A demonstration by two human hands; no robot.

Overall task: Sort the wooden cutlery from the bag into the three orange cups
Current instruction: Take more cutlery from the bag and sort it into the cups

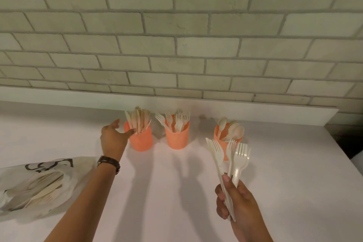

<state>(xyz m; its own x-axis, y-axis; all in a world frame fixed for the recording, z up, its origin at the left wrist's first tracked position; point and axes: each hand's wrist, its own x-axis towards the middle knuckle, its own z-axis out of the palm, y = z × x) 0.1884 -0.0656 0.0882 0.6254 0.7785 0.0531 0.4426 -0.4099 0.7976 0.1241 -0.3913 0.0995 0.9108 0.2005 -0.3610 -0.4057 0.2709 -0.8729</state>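
Three orange cups stand in a row on the white counter. The left cup holds several knives, the middle cup several forks, the right cup several spoons. My left hand is stretched out beside the left cup, fingers straight, thumb touching its rim. My right hand grips a bunch of pale forks by their handles, tines up, in front of the right cup. The plastic bag lies at the left with several pieces of cutlery inside.
The white counter runs back to a low ledge under a grey brick wall. The counter's right edge drops off beyond the spoon cup.
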